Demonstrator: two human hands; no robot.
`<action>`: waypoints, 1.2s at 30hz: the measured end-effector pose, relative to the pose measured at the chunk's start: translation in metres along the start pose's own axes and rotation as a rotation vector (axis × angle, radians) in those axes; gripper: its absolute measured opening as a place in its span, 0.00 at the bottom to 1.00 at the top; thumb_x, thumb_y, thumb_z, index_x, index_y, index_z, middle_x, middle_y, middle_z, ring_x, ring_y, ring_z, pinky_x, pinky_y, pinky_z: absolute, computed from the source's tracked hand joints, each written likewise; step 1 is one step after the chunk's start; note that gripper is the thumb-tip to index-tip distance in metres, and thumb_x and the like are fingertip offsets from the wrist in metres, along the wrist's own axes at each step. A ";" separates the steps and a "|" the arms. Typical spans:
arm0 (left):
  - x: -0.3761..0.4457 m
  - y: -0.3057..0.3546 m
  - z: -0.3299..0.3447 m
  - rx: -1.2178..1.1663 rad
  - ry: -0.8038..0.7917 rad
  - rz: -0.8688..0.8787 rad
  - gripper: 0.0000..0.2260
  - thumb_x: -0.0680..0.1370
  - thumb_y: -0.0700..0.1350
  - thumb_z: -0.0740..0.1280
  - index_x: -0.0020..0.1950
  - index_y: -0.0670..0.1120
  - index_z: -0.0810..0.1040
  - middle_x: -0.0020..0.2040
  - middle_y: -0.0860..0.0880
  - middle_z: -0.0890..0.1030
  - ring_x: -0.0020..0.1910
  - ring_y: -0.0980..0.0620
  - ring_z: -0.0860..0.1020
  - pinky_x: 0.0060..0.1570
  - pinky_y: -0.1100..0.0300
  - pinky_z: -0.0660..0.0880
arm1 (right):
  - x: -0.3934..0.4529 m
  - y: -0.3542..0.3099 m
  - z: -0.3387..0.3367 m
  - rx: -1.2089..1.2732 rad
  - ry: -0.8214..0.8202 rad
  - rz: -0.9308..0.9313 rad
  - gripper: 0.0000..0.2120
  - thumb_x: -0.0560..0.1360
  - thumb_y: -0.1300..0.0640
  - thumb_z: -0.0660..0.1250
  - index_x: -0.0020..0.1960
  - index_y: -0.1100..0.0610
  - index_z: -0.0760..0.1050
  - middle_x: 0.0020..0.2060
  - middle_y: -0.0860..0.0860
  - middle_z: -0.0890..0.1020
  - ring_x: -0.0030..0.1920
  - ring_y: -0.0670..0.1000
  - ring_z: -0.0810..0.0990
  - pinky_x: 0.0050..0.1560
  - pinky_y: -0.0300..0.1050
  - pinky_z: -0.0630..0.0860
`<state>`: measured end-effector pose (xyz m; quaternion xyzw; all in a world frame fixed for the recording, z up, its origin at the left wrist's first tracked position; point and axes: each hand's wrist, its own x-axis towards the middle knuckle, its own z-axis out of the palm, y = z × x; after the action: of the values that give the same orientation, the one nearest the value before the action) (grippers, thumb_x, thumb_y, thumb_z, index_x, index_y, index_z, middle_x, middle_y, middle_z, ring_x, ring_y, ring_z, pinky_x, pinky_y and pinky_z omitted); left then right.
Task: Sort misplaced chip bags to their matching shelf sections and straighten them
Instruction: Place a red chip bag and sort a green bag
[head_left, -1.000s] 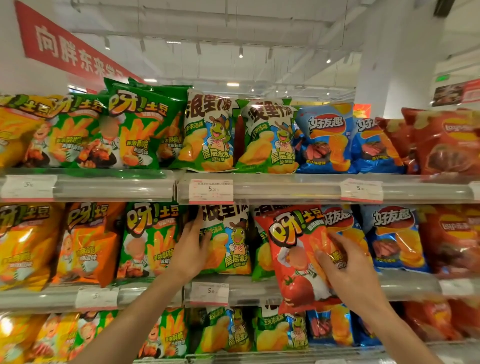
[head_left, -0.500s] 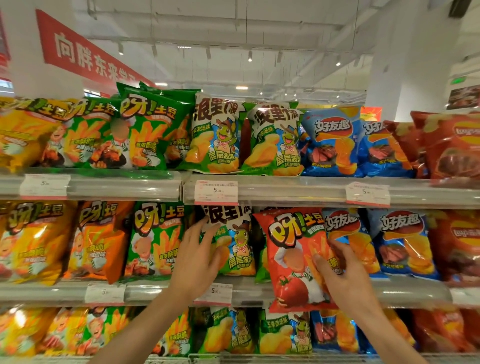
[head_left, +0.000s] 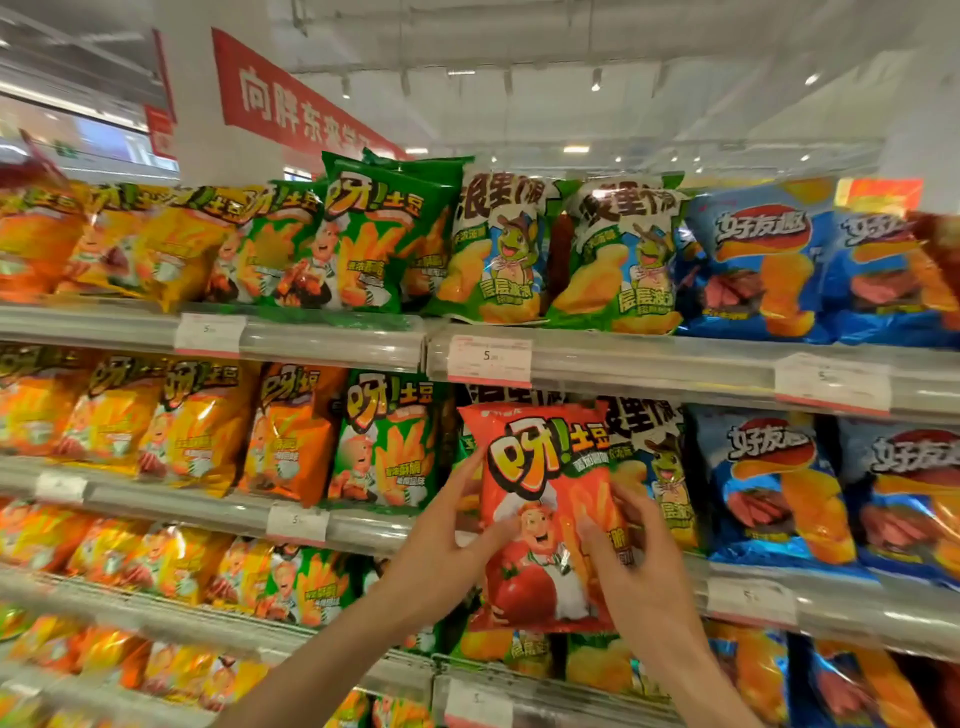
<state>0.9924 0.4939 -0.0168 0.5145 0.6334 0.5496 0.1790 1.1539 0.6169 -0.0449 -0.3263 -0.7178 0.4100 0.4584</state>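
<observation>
In front of the middle shelf (head_left: 613, 371), the left hand (head_left: 452, 540) and right hand (head_left: 639, 566) both clamp the red tomato bag (head_left: 540, 499) before the green frog bags (head_left: 654, 467), so I judge it misplaced and next needing its own red section.

The red chip bag (head_left: 540, 519) is showing glossy, crinkled plastic film, light glaring off its folds. The blue bags (head_left: 769, 488) are gleaming like foil. The shelf rail (head_left: 649, 364) is looking like smooth clear plastic, holding matt paper price tags (head_left: 488, 361).
</observation>
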 end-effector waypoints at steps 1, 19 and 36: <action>-0.005 -0.001 -0.007 0.003 0.020 -0.012 0.30 0.78 0.54 0.69 0.71 0.73 0.56 0.59 0.71 0.69 0.52 0.69 0.77 0.42 0.71 0.76 | -0.002 -0.002 0.008 0.015 -0.023 -0.006 0.23 0.74 0.42 0.68 0.67 0.41 0.68 0.59 0.35 0.75 0.59 0.38 0.76 0.59 0.44 0.77; -0.117 -0.065 -0.287 0.153 0.393 -0.056 0.31 0.77 0.53 0.70 0.75 0.65 0.58 0.57 0.67 0.73 0.49 0.67 0.78 0.45 0.71 0.75 | -0.058 -0.114 0.289 0.108 -0.384 -0.076 0.27 0.69 0.33 0.69 0.65 0.36 0.66 0.62 0.42 0.76 0.60 0.42 0.76 0.63 0.53 0.76; -0.200 -0.194 -0.591 0.197 0.722 -0.194 0.31 0.77 0.50 0.71 0.73 0.69 0.60 0.59 0.62 0.75 0.43 0.54 0.76 0.55 0.57 0.77 | -0.101 -0.212 0.635 0.147 -0.714 -0.223 0.18 0.73 0.38 0.69 0.59 0.33 0.67 0.58 0.38 0.75 0.60 0.40 0.75 0.58 0.46 0.77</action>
<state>0.5167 0.0477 -0.0594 0.2405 0.7511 0.6124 -0.0545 0.5835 0.2523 -0.0510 -0.0490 -0.8323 0.4956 0.2435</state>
